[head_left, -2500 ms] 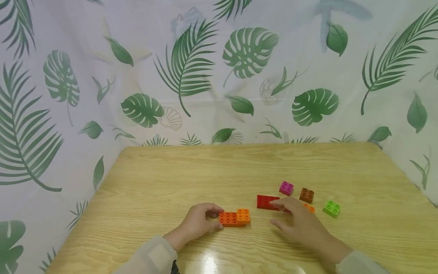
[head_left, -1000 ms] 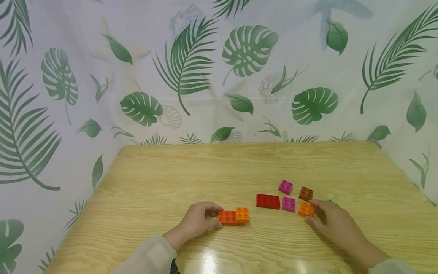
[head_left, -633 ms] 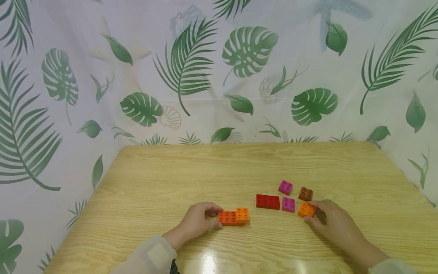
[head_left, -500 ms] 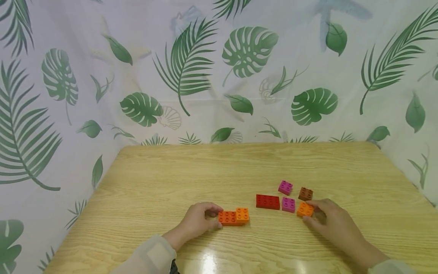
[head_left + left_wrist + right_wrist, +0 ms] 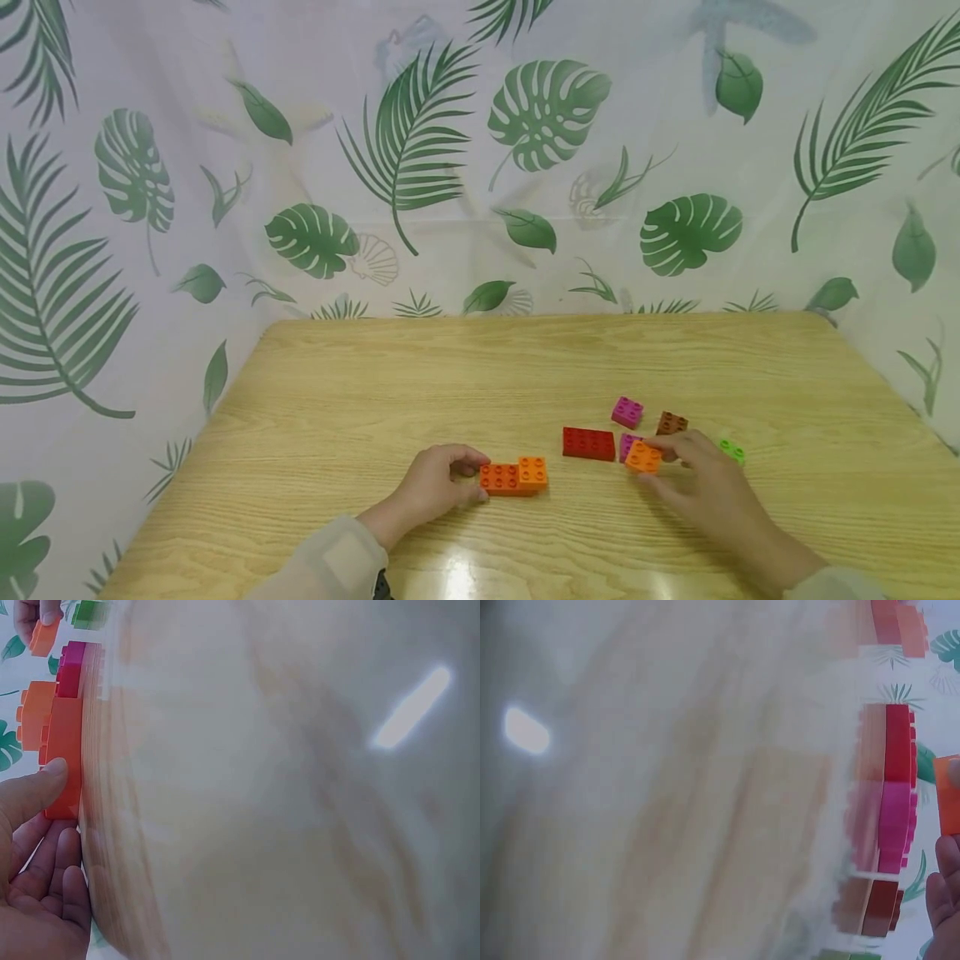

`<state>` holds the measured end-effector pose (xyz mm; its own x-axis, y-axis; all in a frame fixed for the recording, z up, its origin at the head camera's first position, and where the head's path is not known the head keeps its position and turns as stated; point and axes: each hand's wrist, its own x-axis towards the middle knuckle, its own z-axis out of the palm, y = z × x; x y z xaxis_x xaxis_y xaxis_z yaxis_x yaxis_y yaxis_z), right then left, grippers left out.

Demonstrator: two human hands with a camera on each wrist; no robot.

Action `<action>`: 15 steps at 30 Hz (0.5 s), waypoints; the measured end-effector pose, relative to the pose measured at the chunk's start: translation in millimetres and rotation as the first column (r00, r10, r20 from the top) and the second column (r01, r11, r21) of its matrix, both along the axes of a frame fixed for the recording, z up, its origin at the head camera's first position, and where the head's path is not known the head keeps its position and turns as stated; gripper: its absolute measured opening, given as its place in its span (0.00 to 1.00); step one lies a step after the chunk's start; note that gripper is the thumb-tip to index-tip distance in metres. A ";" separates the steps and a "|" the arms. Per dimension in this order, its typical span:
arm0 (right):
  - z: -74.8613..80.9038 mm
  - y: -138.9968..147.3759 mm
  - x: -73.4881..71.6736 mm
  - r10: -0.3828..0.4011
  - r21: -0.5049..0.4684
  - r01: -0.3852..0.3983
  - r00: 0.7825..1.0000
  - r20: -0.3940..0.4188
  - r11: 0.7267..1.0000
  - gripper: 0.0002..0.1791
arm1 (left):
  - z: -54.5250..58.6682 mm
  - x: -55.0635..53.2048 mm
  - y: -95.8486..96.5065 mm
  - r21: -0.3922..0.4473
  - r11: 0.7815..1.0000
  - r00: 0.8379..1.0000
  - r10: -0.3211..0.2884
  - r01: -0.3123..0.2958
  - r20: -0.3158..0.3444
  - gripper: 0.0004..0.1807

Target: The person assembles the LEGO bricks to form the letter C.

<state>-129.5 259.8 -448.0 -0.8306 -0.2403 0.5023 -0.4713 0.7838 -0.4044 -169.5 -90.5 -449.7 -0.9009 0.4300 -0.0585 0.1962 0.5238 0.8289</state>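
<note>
My left hand (image 5: 433, 483) pinches the left end of a long orange-red toy building brick (image 5: 498, 478), which lies on the table. A smaller orange brick (image 5: 532, 472) is stacked on that brick's right end. In the left wrist view, the thumb presses the side of the long brick (image 5: 66, 735). My right hand (image 5: 712, 492) pinches another small orange brick (image 5: 642, 457) between thumb and fingers, off the table. It partly hides a magenta brick (image 5: 627, 444) behind it. The right wrist view catches the held orange brick (image 5: 948, 806) at its right edge.
A long red brick (image 5: 588, 443) lies left of the partly hidden magenta one. Farther back are a second magenta brick (image 5: 627, 412) and a brown brick (image 5: 672, 422). Beyond the right hand sits a green brick (image 5: 732, 451). Leaf-patterned cloth (image 5: 450, 167) hangs behind the wooden table (image 5: 420, 375).
My right hand reached right to the small orange brick, took hold of it, lifted it and carried it left. The left hand keeps its hold on the long brick, unmoved.
</note>
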 end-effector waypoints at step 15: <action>-1.4 -41.1 -18.0 0.114 -0.078 -0.119 0.992 -0.060 0.990 0.25 | 0.6 -0.1 -0.4 0.000 1.000 1.000 0.006 -0.006 0.024 0.20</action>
<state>-147.5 218.7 -449.4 -0.7695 -0.2905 0.5688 -0.5812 0.6876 -0.4351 -169.6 -90.9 -449.1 -0.9016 0.4250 -0.0805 0.1730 0.5248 0.8334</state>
